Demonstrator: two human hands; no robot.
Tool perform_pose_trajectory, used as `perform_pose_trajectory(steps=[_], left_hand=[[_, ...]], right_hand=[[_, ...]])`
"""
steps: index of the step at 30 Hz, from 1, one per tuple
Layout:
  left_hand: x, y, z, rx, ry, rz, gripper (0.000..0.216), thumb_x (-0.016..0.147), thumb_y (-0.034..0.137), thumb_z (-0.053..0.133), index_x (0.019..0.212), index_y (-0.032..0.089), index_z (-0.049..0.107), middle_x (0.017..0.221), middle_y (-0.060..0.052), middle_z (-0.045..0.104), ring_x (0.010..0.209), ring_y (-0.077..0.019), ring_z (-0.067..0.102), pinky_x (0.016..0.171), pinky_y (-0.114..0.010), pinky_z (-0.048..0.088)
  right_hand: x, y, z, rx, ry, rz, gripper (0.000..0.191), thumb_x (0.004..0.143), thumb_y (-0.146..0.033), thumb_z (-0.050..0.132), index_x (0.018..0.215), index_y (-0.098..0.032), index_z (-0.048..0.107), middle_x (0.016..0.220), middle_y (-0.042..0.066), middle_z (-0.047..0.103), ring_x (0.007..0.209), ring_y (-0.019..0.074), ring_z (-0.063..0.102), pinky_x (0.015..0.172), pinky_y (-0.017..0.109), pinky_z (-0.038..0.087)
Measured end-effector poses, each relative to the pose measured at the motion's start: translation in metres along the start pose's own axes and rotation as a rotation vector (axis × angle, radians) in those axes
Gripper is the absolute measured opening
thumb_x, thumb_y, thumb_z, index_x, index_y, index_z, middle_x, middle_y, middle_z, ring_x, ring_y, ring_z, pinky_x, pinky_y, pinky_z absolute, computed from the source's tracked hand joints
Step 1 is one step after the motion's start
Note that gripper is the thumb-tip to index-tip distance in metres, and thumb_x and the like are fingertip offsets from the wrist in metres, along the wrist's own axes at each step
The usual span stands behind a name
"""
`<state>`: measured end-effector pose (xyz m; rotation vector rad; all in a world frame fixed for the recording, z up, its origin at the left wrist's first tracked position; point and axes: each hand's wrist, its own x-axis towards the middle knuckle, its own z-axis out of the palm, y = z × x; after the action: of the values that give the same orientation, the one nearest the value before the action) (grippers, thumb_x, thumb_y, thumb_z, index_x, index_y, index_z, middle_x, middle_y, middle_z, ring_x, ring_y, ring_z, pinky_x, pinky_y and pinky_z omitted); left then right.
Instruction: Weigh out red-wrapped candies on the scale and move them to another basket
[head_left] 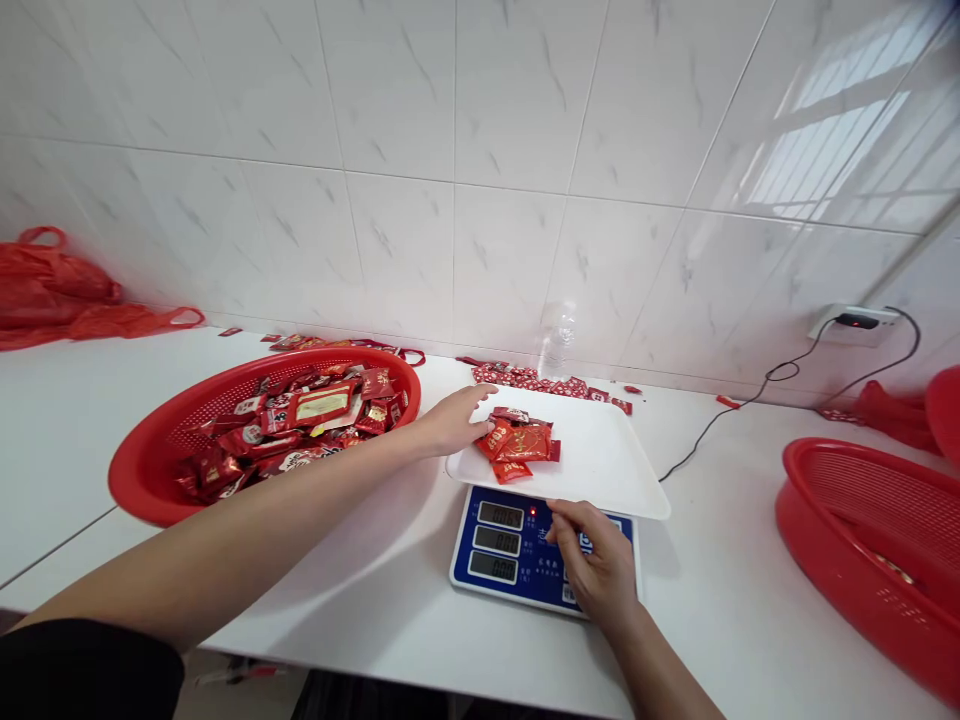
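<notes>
A blue electronic scale (517, 555) carries a white tray (607, 460) with a small pile of red packets (519, 443) on its left part. My left hand (454, 420) reaches across to the tray, fingers stretched out flat and touching the pile's left side. My right hand (596, 565) rests on the scale's front panel, fingers curled, one fingertip on the buttons beside the displays. A red basket (150, 470) full of red packets stands left of the scale, under my left forearm.
A second red basket (862, 540) sits at the right edge. Loose red packets (547, 382) and a clear bottle (556, 340) lie by the tiled wall. Red plastic bags (60, 295) are at far left. A black cable (720, 420) runs to a wall socket (855, 322).
</notes>
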<state>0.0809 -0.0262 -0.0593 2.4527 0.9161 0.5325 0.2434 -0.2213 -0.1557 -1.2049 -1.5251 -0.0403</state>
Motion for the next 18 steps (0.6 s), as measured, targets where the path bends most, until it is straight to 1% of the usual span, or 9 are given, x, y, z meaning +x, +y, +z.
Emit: perform_pose_trajectory(steps=[2,4,6,9,11,14,16,18], left_hand=[[0.001,-0.002,0.008,0.076,-0.042,0.098,0.048,0.081,0.029,0.058,0.128,0.022,0.054,0.132,-0.010,0.056,0.121,-0.0264,0.052,0.102,-0.040,0.041],[-0.001,-0.004,0.014,0.096,-0.091,0.162,0.039,0.081,0.027,0.058,0.120,0.023,0.060,0.125,-0.008,0.061,0.120,-0.0256,0.052,0.104,-0.039,0.039],[-0.004,-0.006,0.018,0.101,-0.096,0.182,0.033,0.080,0.027,0.059,0.113,0.022,0.063,0.121,-0.009,0.062,0.118,-0.0257,0.053,0.103,-0.039,0.039],[-0.009,-0.007,0.020,0.091,-0.085,0.172,0.026,0.080,0.030,0.061,0.104,0.021,0.065,0.123,-0.011,0.058,0.120,-0.0267,0.050,0.104,-0.041,0.039],[-0.012,-0.006,0.020,0.075,-0.089,0.144,0.028,0.081,0.034,0.061,0.105,0.020,0.064,0.127,-0.013,0.054,0.123,-0.0276,0.048,0.106,-0.042,0.037],[-0.015,-0.003,0.020,0.074,-0.090,0.121,0.038,0.080,0.042,0.063,0.111,0.020,0.062,0.135,-0.014,0.047,0.130,-0.0295,0.042,0.109,-0.044,0.034],[-0.016,0.000,0.022,0.087,-0.095,0.154,0.040,0.079,0.046,0.065,0.111,0.023,0.063,0.139,-0.013,0.044,0.133,-0.0302,0.039,0.110,-0.046,0.032],[-0.017,0.001,0.025,0.098,-0.102,0.200,0.037,0.080,0.047,0.064,0.110,0.025,0.064,0.142,-0.011,0.042,0.135,-0.0303,0.035,0.111,-0.046,0.031]], right_hand=[[0.001,0.000,0.000,-0.006,0.002,-0.015,0.021,0.091,-0.016,0.050,0.107,-0.022,0.063,0.069,-0.001,0.065,0.063,0.0133,0.063,0.061,0.026,0.051],[0.002,-0.001,0.000,-0.010,0.006,-0.028,0.022,0.091,-0.015,0.050,0.107,-0.022,0.063,0.069,-0.001,0.066,0.063,0.0128,0.063,0.061,0.026,0.052],[0.002,-0.002,0.000,-0.011,0.010,-0.034,0.023,0.090,-0.014,0.051,0.106,-0.023,0.064,0.068,-0.002,0.066,0.062,0.0124,0.063,0.061,0.025,0.052],[0.003,-0.002,-0.001,-0.011,0.009,-0.031,0.022,0.090,-0.014,0.051,0.106,-0.023,0.064,0.068,-0.001,0.066,0.062,0.0126,0.063,0.061,0.025,0.052],[0.002,-0.002,-0.001,-0.011,0.003,-0.029,0.022,0.091,-0.015,0.050,0.106,-0.022,0.063,0.068,-0.001,0.066,0.063,0.0132,0.063,0.061,0.026,0.051],[0.002,-0.002,-0.001,-0.005,-0.009,-0.033,0.021,0.091,-0.014,0.050,0.107,-0.022,0.062,0.069,-0.001,0.066,0.064,0.0137,0.063,0.061,0.027,0.051],[0.002,-0.002,-0.001,0.001,-0.012,-0.033,0.022,0.091,-0.014,0.050,0.107,-0.022,0.062,0.069,-0.001,0.066,0.064,0.0137,0.063,0.061,0.027,0.051],[0.002,-0.002,-0.001,0.002,-0.013,-0.030,0.022,0.091,-0.014,0.049,0.108,-0.022,0.062,0.070,0.000,0.066,0.064,0.0139,0.063,0.061,0.027,0.051]])
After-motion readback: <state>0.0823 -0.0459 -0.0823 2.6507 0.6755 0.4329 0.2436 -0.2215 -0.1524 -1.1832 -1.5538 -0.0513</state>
